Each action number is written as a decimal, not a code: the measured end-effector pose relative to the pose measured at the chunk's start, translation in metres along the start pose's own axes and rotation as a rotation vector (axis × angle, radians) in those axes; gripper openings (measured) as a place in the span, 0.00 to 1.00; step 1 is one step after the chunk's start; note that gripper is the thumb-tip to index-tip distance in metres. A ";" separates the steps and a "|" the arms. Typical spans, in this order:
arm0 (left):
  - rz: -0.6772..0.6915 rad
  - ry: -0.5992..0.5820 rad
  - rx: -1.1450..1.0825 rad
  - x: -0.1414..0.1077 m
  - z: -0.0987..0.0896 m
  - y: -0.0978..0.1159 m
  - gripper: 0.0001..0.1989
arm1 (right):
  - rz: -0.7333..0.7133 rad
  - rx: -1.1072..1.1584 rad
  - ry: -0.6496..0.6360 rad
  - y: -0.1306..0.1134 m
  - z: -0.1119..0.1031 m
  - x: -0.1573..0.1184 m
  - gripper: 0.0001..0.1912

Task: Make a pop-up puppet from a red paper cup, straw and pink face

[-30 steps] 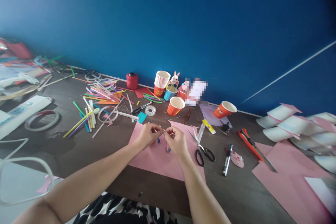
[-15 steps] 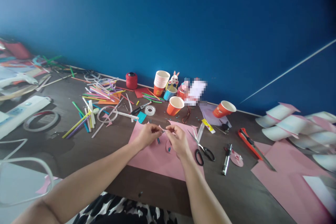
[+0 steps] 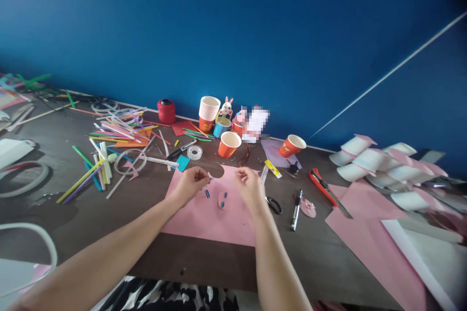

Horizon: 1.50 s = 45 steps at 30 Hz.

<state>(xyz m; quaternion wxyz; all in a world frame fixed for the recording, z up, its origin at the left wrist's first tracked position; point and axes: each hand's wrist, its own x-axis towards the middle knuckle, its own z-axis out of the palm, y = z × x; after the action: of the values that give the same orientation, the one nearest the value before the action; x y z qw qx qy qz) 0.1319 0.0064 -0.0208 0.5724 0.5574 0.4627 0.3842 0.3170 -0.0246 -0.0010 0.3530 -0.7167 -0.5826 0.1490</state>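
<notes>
My left hand (image 3: 192,185) is closed in a pinch over the pink paper sheet (image 3: 189,221), with a small dark sliver (image 3: 210,179) at its fingertips. To the right, my right hand (image 3: 251,188) hovers over the same sheet with thumb and fingers together; whatever they may hold is too small to make out. Between the hands lies a pink paper disc (image 3: 219,200) bearing two small blue pieces (image 3: 224,199). Another dark blue piece (image 3: 207,194) rests on the sheet below my left fingertips. Black-handled scissors (image 3: 274,205) are partly hidden behind my right hand.
Orange paper cups (image 3: 229,145) stand behind the sheet, near a tape roll (image 3: 194,152). Colourful sticks (image 3: 118,129) are heaped at left. On the right lie a marker (image 3: 296,210), a red box cutter (image 3: 324,187) and several white paper rolls (image 3: 370,161).
My hands, formerly together at the fingertips, are now apart. Both blue pieces on the disc now show. The view has turned to the right.
</notes>
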 end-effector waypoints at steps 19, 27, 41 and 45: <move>0.233 0.042 0.333 0.008 -0.016 -0.003 0.07 | 0.216 -0.414 -0.003 0.058 -0.023 0.028 0.09; 0.292 -0.044 0.505 0.005 -0.017 -0.001 0.12 | 0.164 -0.438 0.032 0.056 -0.020 0.026 0.08; 0.536 -0.411 0.736 -0.005 -0.014 0.002 0.23 | -0.079 0.097 -0.064 0.011 0.009 0.007 0.10; 0.531 -0.420 0.820 -0.006 -0.011 -0.002 0.25 | -0.046 0.152 -0.034 0.004 0.007 0.004 0.09</move>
<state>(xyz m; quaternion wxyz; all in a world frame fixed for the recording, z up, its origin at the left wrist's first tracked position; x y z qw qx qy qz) 0.1195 0.0038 -0.0212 0.2707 0.8984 0.2933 0.1834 0.3169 -0.0187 -0.0080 0.3998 -0.6716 -0.5920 0.1965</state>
